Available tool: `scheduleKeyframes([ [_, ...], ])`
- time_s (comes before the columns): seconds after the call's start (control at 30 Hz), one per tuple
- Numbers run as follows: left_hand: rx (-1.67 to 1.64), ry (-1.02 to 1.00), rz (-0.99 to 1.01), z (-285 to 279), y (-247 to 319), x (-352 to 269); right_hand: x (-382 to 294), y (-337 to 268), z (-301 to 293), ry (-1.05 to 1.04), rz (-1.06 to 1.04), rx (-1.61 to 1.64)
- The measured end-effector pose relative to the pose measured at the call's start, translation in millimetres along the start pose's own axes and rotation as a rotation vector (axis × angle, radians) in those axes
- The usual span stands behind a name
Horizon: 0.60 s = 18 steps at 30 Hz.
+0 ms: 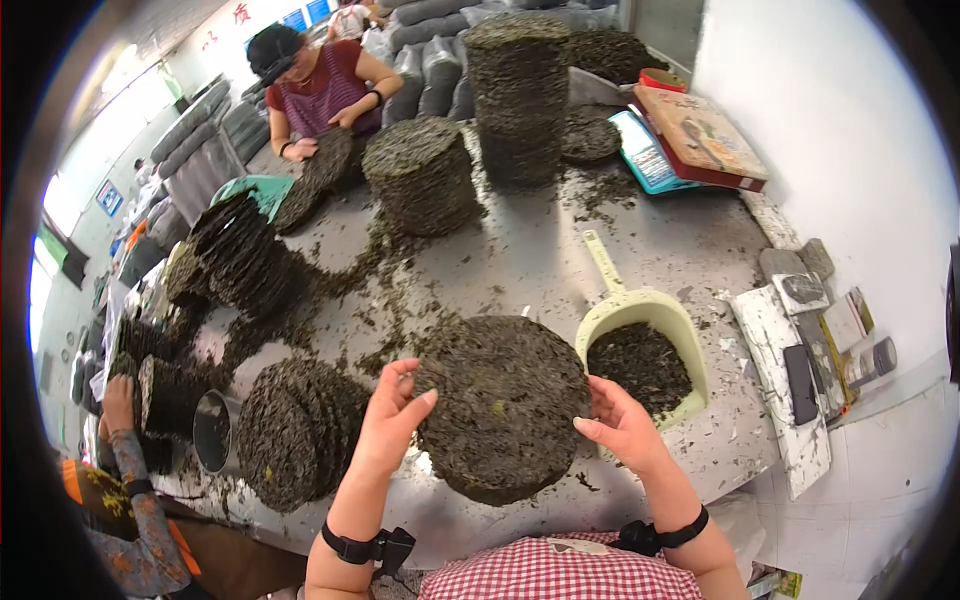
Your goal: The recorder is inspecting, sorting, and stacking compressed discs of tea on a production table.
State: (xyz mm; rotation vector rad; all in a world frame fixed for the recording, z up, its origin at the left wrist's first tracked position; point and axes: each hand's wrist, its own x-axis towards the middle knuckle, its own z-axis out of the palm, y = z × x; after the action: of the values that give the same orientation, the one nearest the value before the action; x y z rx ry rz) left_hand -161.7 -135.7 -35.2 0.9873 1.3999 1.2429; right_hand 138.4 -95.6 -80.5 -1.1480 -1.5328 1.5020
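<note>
A thick round cake of dried dark seaweed is held level between my two hands, over the near part of the table. My left hand grips its left edge, thumb on top. At the right edge, my right hand holds it the same way. To the left, several more seaweed discs lean together on edge. A pale green plastic dustpan with loose dark flakes in it lies just right of my right hand.
Tall stacks of discs and a shorter stack stand at the back. A person handles discs across the metal table; another's arm reaches in at left. A phone, a box and a blue-green scale lie right.
</note>
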Motion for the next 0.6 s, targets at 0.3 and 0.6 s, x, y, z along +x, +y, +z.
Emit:
scheduleKeyframes([
  [0.3,0.433,-0.108,0.699,107.9,76.0,43.5,-13.2,3.5,-67.0,0.44,-0.126,0.104],
  [0.6,0.236,-0.239,0.474,164.1,59.2,87.1,-21.9,8.7,-108.1,0.571,-0.181,0.123],
])
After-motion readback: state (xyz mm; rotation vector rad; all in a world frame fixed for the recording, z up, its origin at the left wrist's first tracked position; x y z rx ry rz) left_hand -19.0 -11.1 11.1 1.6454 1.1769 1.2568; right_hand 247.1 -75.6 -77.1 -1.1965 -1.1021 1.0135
